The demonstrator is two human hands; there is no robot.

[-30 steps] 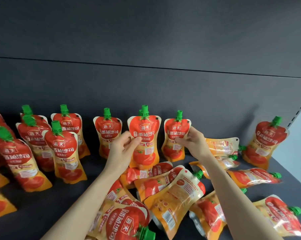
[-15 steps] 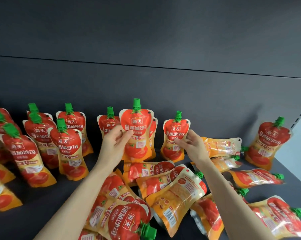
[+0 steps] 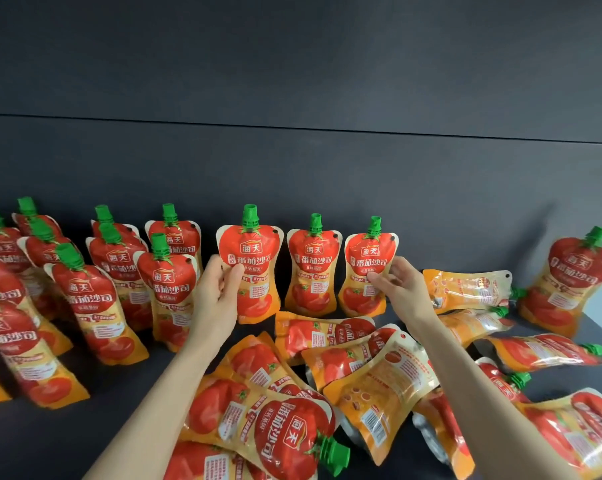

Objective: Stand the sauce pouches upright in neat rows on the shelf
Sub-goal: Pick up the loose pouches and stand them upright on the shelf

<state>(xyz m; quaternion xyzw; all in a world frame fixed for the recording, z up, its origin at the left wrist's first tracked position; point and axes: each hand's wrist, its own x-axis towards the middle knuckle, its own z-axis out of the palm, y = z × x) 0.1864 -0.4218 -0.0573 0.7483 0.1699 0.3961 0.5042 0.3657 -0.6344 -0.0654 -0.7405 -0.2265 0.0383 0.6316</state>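
Note:
Red and orange tomato sauce pouches with green caps cover a dark shelf (image 3: 126, 386). My left hand (image 3: 218, 296) grips one upright pouch (image 3: 252, 268) by its left edge, thumb on its front. To its right stand two more pouches (image 3: 312, 268), and my right hand (image 3: 401, 289) pinches the right edge of the second one (image 3: 367, 268). Several upright pouches (image 3: 95, 306) form rows on the left. Several others lie flat in a heap (image 3: 327, 368) between my forearms.
A lone pouch (image 3: 569, 282) leans upright at the far right by the shelf's side. More pouches (image 3: 542, 351) lie flat on the right. The dark back panel (image 3: 327, 174) rises right behind the rear row.
My left hand has carried its pouch to the left, uncovering the pouch that stood behind it. The view has shifted, so more upright pouches show on the left. My right hand keeps its hold.

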